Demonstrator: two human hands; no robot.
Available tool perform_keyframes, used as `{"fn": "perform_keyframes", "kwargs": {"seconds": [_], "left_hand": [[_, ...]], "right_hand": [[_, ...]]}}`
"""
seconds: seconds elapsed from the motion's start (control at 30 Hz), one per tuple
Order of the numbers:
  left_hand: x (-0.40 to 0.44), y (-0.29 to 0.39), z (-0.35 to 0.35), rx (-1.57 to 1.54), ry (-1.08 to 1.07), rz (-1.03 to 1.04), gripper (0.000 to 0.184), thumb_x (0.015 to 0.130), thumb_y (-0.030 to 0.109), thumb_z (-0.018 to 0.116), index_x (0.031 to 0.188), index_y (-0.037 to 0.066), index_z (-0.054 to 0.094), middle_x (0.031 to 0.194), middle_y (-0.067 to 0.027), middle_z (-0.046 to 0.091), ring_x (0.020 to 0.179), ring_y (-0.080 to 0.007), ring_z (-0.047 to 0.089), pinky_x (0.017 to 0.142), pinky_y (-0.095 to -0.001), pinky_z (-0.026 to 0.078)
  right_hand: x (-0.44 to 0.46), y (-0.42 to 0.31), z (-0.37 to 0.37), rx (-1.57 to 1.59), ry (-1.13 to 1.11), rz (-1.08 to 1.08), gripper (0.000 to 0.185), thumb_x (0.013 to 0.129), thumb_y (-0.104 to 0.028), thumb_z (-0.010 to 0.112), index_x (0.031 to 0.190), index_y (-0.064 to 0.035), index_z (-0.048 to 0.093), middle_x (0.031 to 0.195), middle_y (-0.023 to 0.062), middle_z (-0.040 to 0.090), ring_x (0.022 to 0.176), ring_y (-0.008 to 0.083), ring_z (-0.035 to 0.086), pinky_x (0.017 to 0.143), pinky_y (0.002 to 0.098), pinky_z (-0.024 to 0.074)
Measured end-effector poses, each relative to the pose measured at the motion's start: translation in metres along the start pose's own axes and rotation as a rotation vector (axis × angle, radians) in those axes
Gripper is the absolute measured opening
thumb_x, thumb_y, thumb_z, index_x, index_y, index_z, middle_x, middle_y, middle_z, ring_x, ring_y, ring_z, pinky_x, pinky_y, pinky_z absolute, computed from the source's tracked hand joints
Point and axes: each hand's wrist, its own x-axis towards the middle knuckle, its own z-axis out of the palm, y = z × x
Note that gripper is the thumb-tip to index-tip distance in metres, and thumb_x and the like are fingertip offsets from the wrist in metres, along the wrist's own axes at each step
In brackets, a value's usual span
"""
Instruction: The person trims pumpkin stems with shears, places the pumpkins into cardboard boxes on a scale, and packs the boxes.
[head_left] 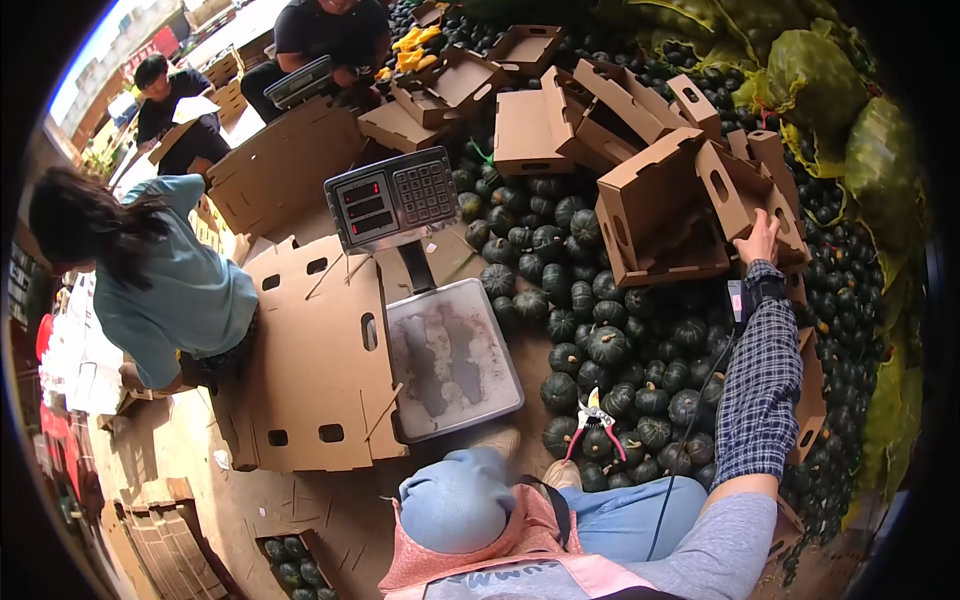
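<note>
Scale point(455, 360) left of squashes point(608, 345); cartons point(655, 200) behind, on squashes.

A person in a light-blue shirt point(175, 280) is leaning left of the silver digital scale point(392, 200); beyond it, a black-shirted person point(330, 32) is bending; far right of it, yellow-green mesh sacks point(815, 80) are bulging.

Bright daylight point(82, 62) upper left, sunlit tan floor point(172, 440) strewn with scraps point(221, 459).

I have open air low over the scale tray point(492, 372), but its display point(392, 200) and post point(417, 265) block the far end; rightward, the held carton point(735, 190) and tumbled cartons point(635, 195) wall me off, while shears point(595, 425) and a dark cable point(680, 455) obstruct the nearer squashes point(608, 345)
</note>
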Motion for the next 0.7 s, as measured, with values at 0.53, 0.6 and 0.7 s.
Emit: {"fn": "perform_keyframes", "kwargs": {"seconds": [0.53,0.6,0.7], "left_hand": [[-0.108,0.069,-0.056,0.718,-0.726,-0.298,0.039,0.086,0.033,0.06,0.113,0.005,0.057,0.094,-0.0036,0.065,0.077,-0.0134,0.059,0.065,-0.0287,0.046],[-0.123,0.078,-0.062,0.846,-0.935,-0.423,0.037,0.087,0.033,0.06,0.112,0.005,0.059,0.093,-0.0027,0.065,0.075,-0.0125,0.059,0.063,-0.0281,0.046],[-0.143,0.095,-0.066,1.046,-1.236,-0.6,0.035,0.087,0.031,0.06,0.11,0.006,0.06,0.093,-0.0014,0.065,0.073,-0.0113,0.059,0.06,-0.0271,0.046]], "right_hand": [[-0.217,-0.143,-0.102,0.079,-0.063,-1.543,0.019,0.076,-0.016,0.052,0.095,-0.0102,0.052,0.088,0.017,0.057,0.082,0.0286,0.057,0.07,0.0385,0.0492],[-0.267,-0.137,-0.081,0.158,-0.208,-1.724,0.02,0.073,-0.018,0.054,0.092,-0.01,0.052,0.074,0.0098,0.055,0.073,0.0231,0.056,0.066,0.0358,0.0474],[-0.318,-0.12,-0.025,0.241,-0.415,-1.808,0.016,0.076,-0.019,0.053,0.091,-0.0135,0.051,0.069,0.0028,0.053,0.066,0.018,0.056,0.057,0.0324,0.0417]]}}
